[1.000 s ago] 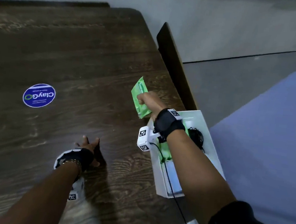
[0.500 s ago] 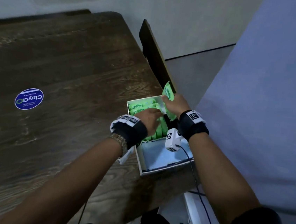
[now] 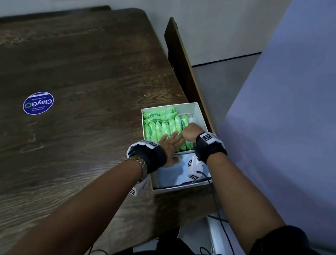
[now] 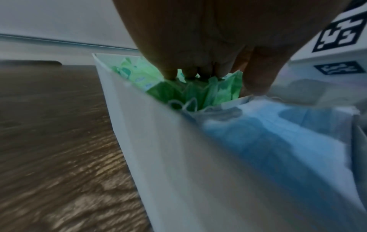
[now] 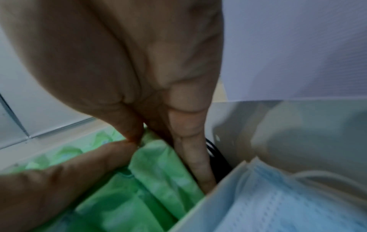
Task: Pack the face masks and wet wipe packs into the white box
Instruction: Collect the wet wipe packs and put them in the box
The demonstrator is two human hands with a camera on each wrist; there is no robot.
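The white box [image 3: 200, 118] sits at the right edge of the wooden table [image 3: 76, 65]. Green wet wipe packs [image 3: 159, 124] stand in a row in its far part. Blue face masks [image 3: 170, 175] lie in its near part behind a white divider [image 5: 198, 210]. My left hand [image 3: 170, 143] lies flat with straight fingers pressing on the pack tops [image 4: 198, 92]. My right hand [image 3: 189, 129] reaches down at the row's right end. There its thumb and fingers pinch the last wet wipe pack [image 5: 158, 172]. The masks [image 4: 278, 133] also show blurred under the left wrist.
A round blue ClayGo sticker [image 3: 38, 103] sits on the table to the left. A dark wooden board [image 3: 181, 66] stands along the table's right side, and a grey-blue panel [image 3: 300, 99] rises beyond it. A black cord [image 5: 212, 150] lies in the box's right corner.
The right hand carried a green pack from above the table into the box and set it at the row's right end. The left hand left the tabletop and came to press on the packs.
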